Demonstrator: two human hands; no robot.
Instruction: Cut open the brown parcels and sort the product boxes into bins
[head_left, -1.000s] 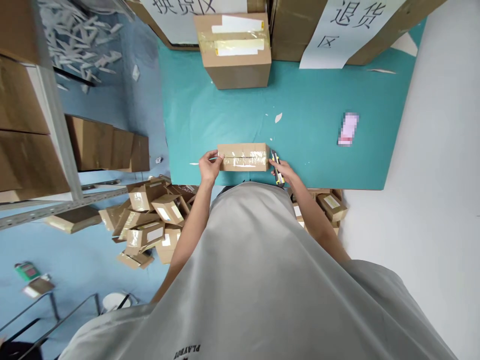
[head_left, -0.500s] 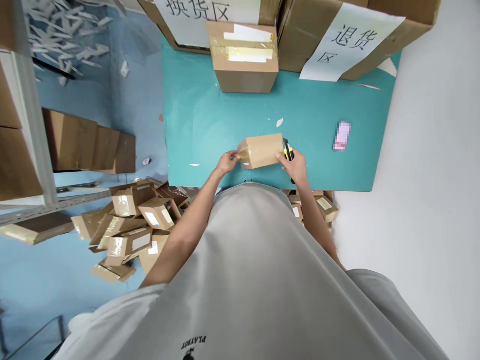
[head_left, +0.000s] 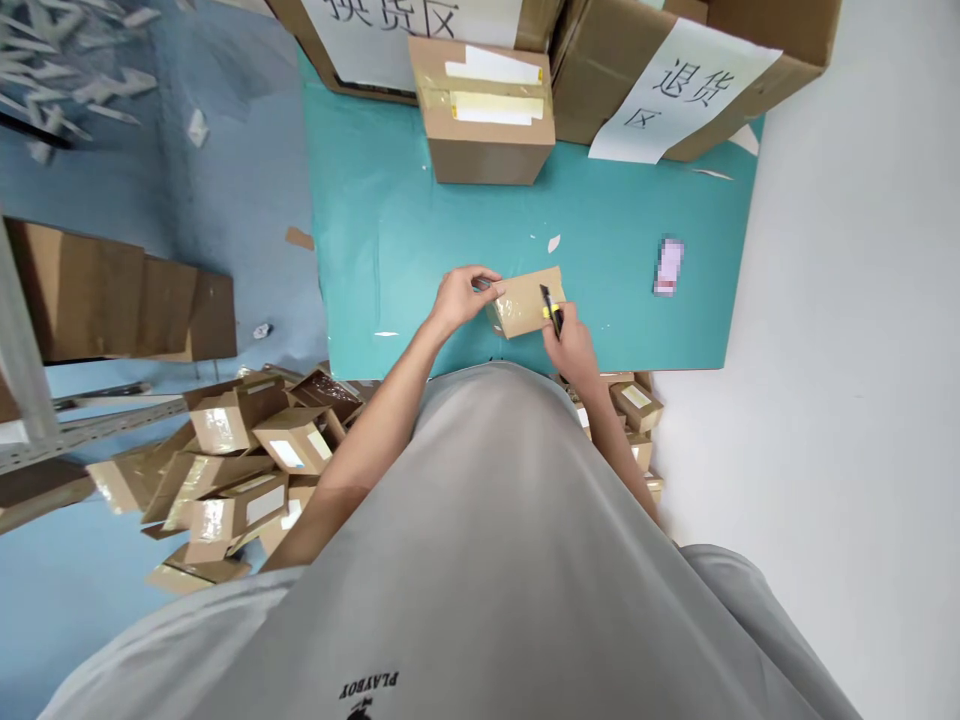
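Observation:
A small brown cardboard box [head_left: 523, 302] with clear tape at its left end is on the teal table, close to my body. My left hand [head_left: 463, 298] grips the box's upper left corner, thumb and fingers closed on it. Wrapped in my right hand [head_left: 574, 345] is a black and yellow box cutter [head_left: 553, 308]. Its tip points up and to the left, over the right part of the box's top. Whether the blade touches the cardboard I cannot tell.
A taped box [head_left: 487, 150] with white labels stands at the table's [head_left: 390, 250] back, before two large signed cartons [head_left: 600, 80]. A blurred pink item [head_left: 668, 266] lies at right. Many small boxes [head_left: 240, 500] are heaped on the floor at lower left.
My left hand has moved from the box's left end onto its upper left corner. My right hand has let go of the box's right end and brought the box cutter over its top.

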